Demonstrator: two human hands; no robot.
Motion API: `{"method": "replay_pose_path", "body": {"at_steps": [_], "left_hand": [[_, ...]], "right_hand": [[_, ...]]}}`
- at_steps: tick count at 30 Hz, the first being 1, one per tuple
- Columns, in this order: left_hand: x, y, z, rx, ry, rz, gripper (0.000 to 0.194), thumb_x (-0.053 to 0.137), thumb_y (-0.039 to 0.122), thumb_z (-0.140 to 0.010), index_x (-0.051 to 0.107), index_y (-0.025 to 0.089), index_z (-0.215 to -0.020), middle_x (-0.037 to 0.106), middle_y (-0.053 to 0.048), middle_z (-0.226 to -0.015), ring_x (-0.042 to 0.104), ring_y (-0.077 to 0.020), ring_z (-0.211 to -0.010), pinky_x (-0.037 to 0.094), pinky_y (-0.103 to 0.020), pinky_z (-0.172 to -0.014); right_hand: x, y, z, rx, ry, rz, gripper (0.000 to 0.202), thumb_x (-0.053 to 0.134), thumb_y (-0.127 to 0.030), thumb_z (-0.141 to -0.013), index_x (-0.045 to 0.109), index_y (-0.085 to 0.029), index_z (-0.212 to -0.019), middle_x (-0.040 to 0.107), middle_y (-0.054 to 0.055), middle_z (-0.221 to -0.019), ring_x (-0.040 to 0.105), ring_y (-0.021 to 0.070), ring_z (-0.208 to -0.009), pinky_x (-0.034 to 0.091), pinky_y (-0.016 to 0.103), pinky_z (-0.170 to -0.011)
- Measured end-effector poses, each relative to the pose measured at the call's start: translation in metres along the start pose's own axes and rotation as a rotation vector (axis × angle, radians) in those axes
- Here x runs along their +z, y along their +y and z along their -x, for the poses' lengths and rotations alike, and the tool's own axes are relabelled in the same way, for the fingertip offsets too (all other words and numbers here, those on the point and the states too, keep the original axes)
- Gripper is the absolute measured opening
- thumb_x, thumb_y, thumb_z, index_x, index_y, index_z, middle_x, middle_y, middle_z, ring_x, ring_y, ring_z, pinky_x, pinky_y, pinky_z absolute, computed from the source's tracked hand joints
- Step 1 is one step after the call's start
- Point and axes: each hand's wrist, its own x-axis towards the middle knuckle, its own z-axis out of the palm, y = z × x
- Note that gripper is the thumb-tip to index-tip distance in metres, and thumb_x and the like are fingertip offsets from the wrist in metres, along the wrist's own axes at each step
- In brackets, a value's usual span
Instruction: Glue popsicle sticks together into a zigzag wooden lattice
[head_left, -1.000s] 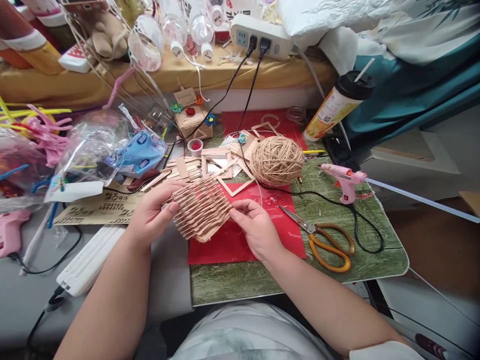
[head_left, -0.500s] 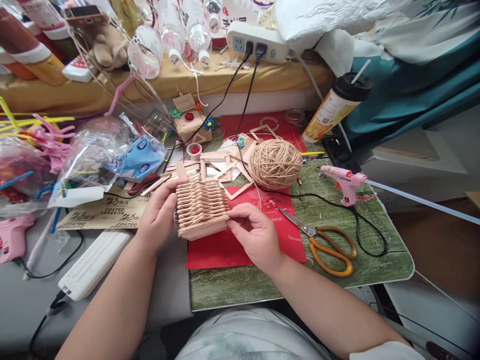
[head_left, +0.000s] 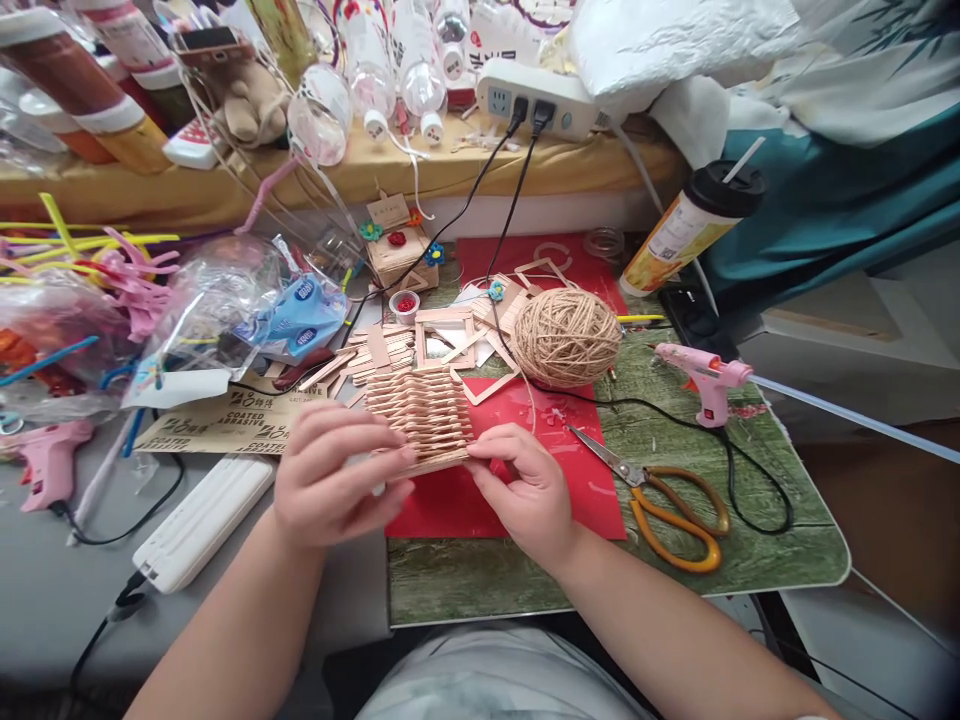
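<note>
One stick box (head_left: 418, 410), many rows stacked, is at centre, its four-o'clock corner pinched by the right hand (head_left: 529, 490), left hand (head_left: 337, 475) loosely open at eight o'clock, contact unclear, with loose sticks (head_left: 382, 352) at eleven and square frame (head_left: 421, 338) at one unattached.

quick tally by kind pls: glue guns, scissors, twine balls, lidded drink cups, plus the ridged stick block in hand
Glue guns: 2
Scissors: 1
Twine ball: 1
Lidded drink cup: 1
Stick block: 1
Total: 6
</note>
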Motion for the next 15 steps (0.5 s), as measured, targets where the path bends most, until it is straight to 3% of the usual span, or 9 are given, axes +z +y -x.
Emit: {"method": "replay_pose_path", "body": {"at_steps": [2, 5, 15], "left_hand": [[-0.001, 0.006, -0.003, 0.068, -0.102, -0.032, 0.041, 0.088, 0.037, -0.085, 0.076, 0.048, -0.123, 0.083, 0.003, -0.104, 0.075, -0.0253, -0.092, 0.059, -0.049, -0.091], [0.001, 0.009, -0.008, 0.078, -0.159, -0.015, 0.041, 0.088, 0.032, -0.088, 0.076, 0.048, -0.124, 0.085, 0.007, -0.108, 0.078, -0.0233, -0.098, 0.059, -0.045, -0.091], [0.001, 0.017, -0.018, 0.06, -0.137, 0.009, 0.023, 0.086, 0.02, -0.092, 0.079, 0.028, -0.112, 0.086, 0.001, -0.11, 0.074, -0.0231, -0.112, 0.056, -0.04, -0.099]], "right_hand": [[0.0, 0.001, 0.001, -0.009, -0.002, 0.007, 0.022, 0.076, -0.011, -0.097, 0.08, -0.028, -0.11, 0.077, 0.004, -0.101, 0.076, 0.0182, -0.093, 0.064, 0.033, -0.082], [0.0, 0.003, 0.002, -0.027, -0.018, 0.015, 0.026, 0.076, -0.008, -0.097, 0.081, -0.029, -0.112, 0.077, 0.004, -0.104, 0.076, 0.0176, -0.095, 0.063, 0.033, -0.085], [0.001, 0.003, 0.001, -0.027, -0.029, 0.037, 0.025, 0.076, -0.008, -0.097, 0.078, -0.029, -0.11, 0.077, 0.004, -0.105, 0.076, 0.0181, -0.097, 0.064, 0.033, -0.087]]}}
